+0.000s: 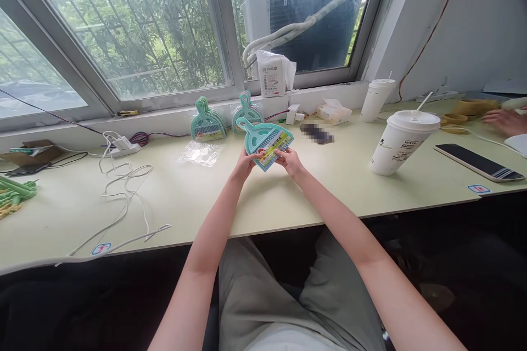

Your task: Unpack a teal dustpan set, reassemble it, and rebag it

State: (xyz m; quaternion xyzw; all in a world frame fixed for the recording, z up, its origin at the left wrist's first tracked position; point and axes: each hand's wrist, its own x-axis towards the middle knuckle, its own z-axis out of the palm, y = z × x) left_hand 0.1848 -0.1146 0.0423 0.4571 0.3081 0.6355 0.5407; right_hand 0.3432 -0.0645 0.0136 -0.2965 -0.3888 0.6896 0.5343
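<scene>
I hold a small teal dustpan (263, 140) with a colourful label above the pale desk (288, 203). My left hand (246, 163) grips its lower left edge and my right hand (289, 161) grips its lower right edge. Behind it, two stacks of the same teal dustpans (208, 120) (247, 114) lean against the window sill. An empty clear plastic wrapper (201, 152) lies on the desk just left of my hands.
White cables and a power strip (123, 148) trail across the left of the desk; green items (14, 193) lie at the far left. Two lidded paper cups (401, 142) (376, 100), a phone (480, 162) and another person's hand (504, 119) are on the right.
</scene>
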